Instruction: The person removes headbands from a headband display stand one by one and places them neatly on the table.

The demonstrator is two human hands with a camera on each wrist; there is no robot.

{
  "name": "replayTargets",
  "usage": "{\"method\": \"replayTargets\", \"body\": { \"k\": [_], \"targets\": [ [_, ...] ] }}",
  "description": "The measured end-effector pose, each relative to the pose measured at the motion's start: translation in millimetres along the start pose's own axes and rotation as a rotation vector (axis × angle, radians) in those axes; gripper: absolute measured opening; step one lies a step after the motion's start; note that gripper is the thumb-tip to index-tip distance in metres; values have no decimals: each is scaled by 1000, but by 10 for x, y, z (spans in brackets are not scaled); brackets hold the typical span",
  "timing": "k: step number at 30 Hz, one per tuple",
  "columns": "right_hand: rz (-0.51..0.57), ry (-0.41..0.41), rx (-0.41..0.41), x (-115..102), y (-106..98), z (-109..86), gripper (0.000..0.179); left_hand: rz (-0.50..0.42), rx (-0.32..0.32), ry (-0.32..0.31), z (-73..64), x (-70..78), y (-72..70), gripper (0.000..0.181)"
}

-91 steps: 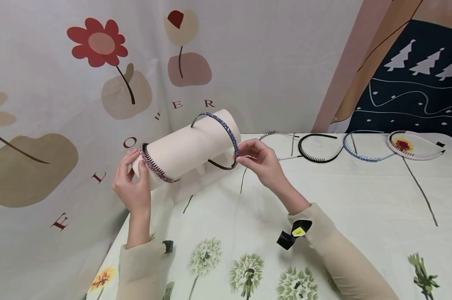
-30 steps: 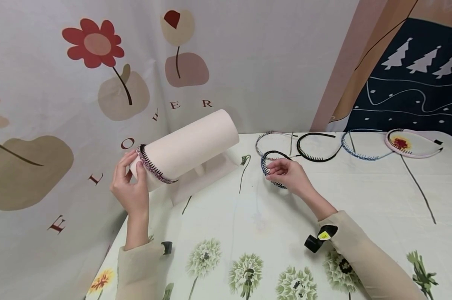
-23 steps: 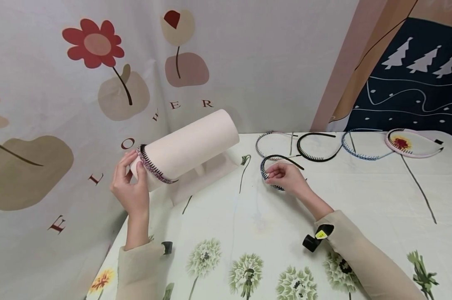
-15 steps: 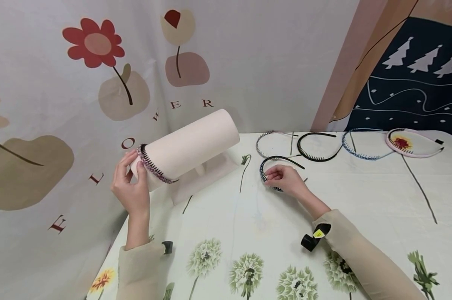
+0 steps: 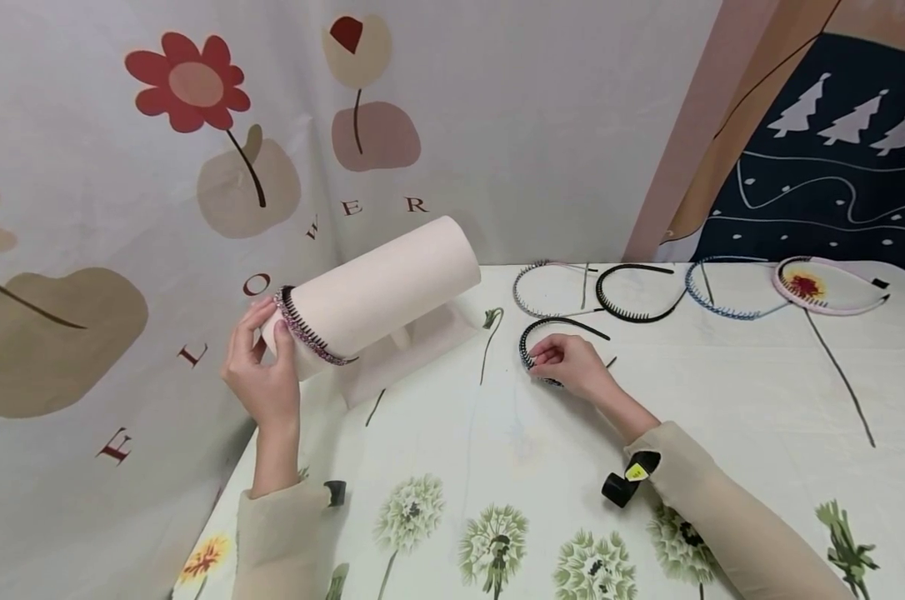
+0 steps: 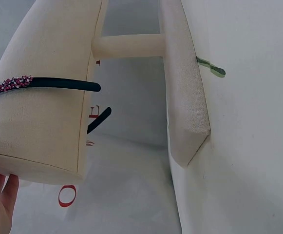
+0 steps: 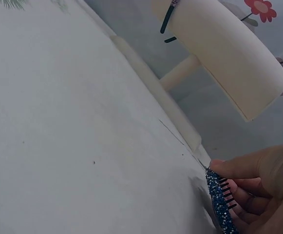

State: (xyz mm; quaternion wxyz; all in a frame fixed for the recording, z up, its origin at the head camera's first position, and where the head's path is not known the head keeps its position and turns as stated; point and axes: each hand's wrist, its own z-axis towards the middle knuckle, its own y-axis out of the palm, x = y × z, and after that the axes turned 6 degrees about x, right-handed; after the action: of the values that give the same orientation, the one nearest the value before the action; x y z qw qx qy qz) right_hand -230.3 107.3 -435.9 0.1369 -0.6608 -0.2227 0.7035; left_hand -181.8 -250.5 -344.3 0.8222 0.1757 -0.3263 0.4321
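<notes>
My left hand [image 5: 263,375] grips the left end of a pale, padded headband display stand [image 5: 385,279], thumb in front and fingers behind. A pink glittery headband [image 5: 310,333] with black teeth sits round the stand's roller near that hand. In the left wrist view, the headband's black tips [image 6: 66,84] stick out below the roller. My right hand [image 5: 576,367] pinches a blue glittery headband [image 7: 218,197] with black teeth between thumb and fingers. That headband lies low at the tabletop, its open ends pointing right; the hand hides part of its lower side.
Along the table's back edge lie a grey toothed headband [image 5: 518,292], a black one [image 5: 606,302], a blue one [image 5: 722,310] and a pale pink one [image 5: 786,296]. A flower-printed cloth covers the table [image 5: 452,442]. A printed curtain [image 5: 557,125] hangs behind.
My right hand has drawn the blue glittery headband off the stand's right end, carried it right and lowered it to the table. My left hand has kept its hold on the stand.
</notes>
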Motion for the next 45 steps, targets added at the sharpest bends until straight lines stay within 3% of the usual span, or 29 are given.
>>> {"method": "replayTargets", "body": {
  "k": [30, 45],
  "targets": [
    [20, 33, -73, 40, -26, 73, 23, 7, 6, 15, -2, -79, 0, 21],
    [121, 90, -65, -58, -25, 52, 23, 17, 3, 2, -5, 18, -2, 22]
  ]
}}
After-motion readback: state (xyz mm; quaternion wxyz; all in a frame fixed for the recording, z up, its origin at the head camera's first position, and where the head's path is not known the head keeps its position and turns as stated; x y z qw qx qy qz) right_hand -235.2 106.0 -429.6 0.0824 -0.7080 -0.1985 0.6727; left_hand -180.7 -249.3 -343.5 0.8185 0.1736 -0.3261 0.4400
